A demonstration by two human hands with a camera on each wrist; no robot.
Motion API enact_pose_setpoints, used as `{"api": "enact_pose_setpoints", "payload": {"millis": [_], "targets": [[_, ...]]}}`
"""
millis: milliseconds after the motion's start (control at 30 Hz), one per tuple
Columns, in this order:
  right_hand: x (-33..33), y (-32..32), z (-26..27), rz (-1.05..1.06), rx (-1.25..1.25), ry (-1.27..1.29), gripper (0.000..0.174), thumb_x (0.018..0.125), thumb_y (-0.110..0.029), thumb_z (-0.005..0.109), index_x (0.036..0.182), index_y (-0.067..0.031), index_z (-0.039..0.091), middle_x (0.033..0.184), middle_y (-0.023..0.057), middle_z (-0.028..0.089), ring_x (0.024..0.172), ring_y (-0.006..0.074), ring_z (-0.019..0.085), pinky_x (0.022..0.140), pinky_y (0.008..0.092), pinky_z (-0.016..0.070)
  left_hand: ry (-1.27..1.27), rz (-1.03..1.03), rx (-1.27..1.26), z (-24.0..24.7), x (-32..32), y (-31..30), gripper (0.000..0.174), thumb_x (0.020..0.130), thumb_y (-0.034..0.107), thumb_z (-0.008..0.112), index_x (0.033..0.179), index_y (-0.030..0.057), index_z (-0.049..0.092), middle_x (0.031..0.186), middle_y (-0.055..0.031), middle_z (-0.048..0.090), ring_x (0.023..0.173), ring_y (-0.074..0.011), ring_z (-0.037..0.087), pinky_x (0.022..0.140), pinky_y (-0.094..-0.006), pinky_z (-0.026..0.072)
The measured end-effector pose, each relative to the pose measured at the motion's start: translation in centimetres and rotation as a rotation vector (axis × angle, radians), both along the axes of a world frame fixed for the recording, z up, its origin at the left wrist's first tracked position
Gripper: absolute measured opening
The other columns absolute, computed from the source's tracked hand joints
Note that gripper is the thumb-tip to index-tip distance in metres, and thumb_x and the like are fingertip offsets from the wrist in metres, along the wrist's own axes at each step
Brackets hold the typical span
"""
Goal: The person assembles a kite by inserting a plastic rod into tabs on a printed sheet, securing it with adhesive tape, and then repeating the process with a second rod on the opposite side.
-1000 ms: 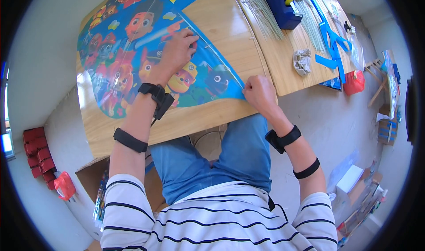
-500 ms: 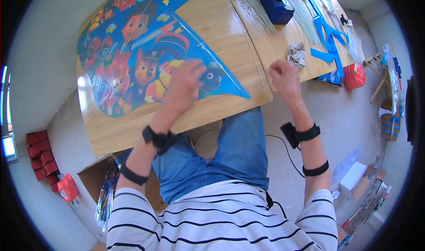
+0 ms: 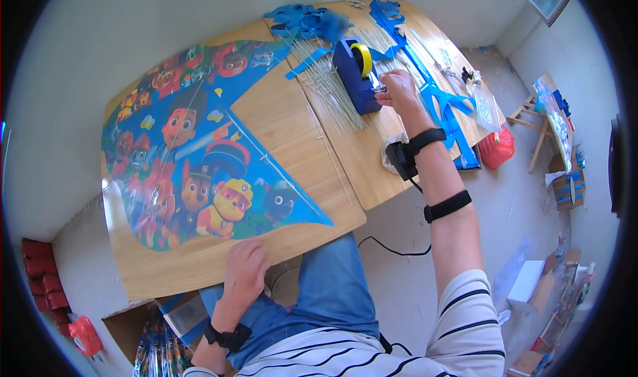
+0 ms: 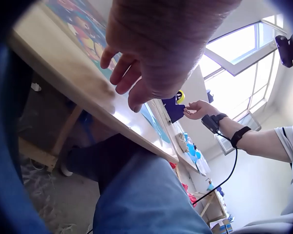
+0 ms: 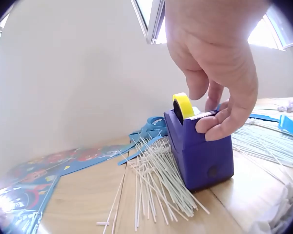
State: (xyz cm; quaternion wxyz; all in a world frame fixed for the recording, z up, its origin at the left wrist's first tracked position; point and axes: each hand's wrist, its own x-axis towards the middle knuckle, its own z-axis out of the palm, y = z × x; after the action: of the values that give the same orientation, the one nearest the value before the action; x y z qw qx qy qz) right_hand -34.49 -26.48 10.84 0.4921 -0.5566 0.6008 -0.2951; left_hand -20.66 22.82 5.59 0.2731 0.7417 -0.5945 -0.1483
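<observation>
A blue kite sheet (image 3: 179,178) printed with cartoon dogs lies on the wooden table at the left, a thin white rod along its slanted edge. By the table's near edge, just below the kite, is my left hand (image 3: 244,271), its fingers loosely bent and nothing held. My right hand (image 3: 399,91) is at the front end of a dark blue tape dispenser (image 5: 205,156) with a yellow roll (image 5: 183,106). In the right wrist view its bent fingers (image 5: 217,127) touch the cutter end, and the thumb hangs apart from them beside the roll.
Thin pale rods (image 3: 322,88) are heaped beside the dispenser. Blue strips (image 3: 438,98) trail along the right part of the table, near crumpled paper (image 5: 278,214). Past the table stands a red bag (image 3: 497,148). Below the near edge, a box (image 3: 126,327) holds packaged items.
My right hand has left the kite's lower corner and reached forward to the tape dispenser. My left hand has drawn back off the kite to the near table edge. The head view has shifted.
</observation>
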Motion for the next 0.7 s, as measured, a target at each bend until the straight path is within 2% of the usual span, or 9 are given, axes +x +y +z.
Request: {"api": "enact_pose_setpoints", "payload": {"millis": [100,200,300,500,600,667,700], "targets": [[0.2,-1.0,-0.2,0.018,0.058,0.041,0.028,0.092,-0.01,0.07,0.112,0.0074,0.062,0.102,0.0202,0.07,0.077,0.0306,0.075,0.062,0.0403,0.0641,-0.006,0.029,0.016,-0.5,0.0,0.9,0.037,0.078,0.005,0.075,0.114,-0.0014,0.067,0.119,-0.019,0.064,0.117,-0.04,0.058,0.104,-0.0491,0.045],[-0.1,-1.8,-0.4,0.082,0.093,0.035,0.024,0.092,-0.009,0.069,0.108,0.0076,0.062,0.101,0.0211,0.07,0.076,0.0305,0.075,0.062,0.0406,0.0641,0.0,0.039,0.016,-0.5,-0.2,1.1,0.036,0.079,0.006,0.075,0.114,-0.0011,0.067,0.119,-0.019,0.064,0.117,-0.0402,0.058,0.104,-0.0493,0.045],[-0.3,-2.2,-1.0,0.056,0.077,0.002,0.023,0.091,-0.006,0.068,0.105,0.0087,0.06,0.097,0.022,0.069,0.076,0.0316,0.075,0.06,0.0422,0.0638,-0.001,0.041,0.015,-0.5,-0.3,1.1,0.036,0.079,0.006,0.075,0.114,-0.0009,0.067,0.119,-0.0188,0.064,0.117,-0.0403,0.058,0.104,-0.0495,0.0452],[-2.8,0.0,-2.8,0.094,-0.017,-0.325,0.023,0.091,-0.003,0.066,0.104,0.0111,0.053,0.092,0.019,0.066,0.08,0.0346,0.075,0.069,0.0449,0.0648,0.003,0.017,0.023,-0.5,-0.8,0.8,0.036,0.08,0.006,0.075,0.115,0.0001,0.066,0.119,-0.0188,0.064,0.117,-0.0401,0.058,0.103,-0.0498,0.0459],[-4.2,3.0,-4.7,0.047,0.163,-0.635,0.022,0.093,-0.002,0.064,0.105,0.0113,0.051,0.094,0.0186,0.064,0.084,0.0356,0.075,0.075,0.0472,0.0651,0.004,0.008,0.017,-0.3,-0.9,0.5,0.036,0.08,0.006,0.075,0.115,0.0004,0.066,0.119,-0.0187,0.064,0.117,-0.0399,0.059,0.103,-0.0497,0.0459],[-4.7,4.5,-6.5,-0.15,0.362,-0.859,0.021,0.095,-0.002,0.062,0.107,0.0107,0.051,0.098,0.0204,0.061,0.09,0.0363,0.073,0.078,0.0496,0.065,0.012,0.012,0.023,-0.1,-0.9,0.4,0.036,0.08,0.005,0.075,0.115,0.0005,0.066,0.118,-0.0186,0.064,0.116,-0.0397,0.059,0.103,-0.0495,0.0461],[-4.9,4.8,-7.1,-0.177,0.404,-0.9,0.02,0.095,-0.001,0.062,0.108,0.0099,0.051,0.1,0.0211,0.061,0.09,0.0362,0.073,0.082,0.0505,0.0641,0.014,0.013,0.03,0.0,-1.0,0.6,0.036,0.08,0.006,0.075,0.115,0.0005,0.066,0.118,-0.0186,0.064,0.116,-0.0397,0.059,0.103,-0.0494,0.0463]]}}
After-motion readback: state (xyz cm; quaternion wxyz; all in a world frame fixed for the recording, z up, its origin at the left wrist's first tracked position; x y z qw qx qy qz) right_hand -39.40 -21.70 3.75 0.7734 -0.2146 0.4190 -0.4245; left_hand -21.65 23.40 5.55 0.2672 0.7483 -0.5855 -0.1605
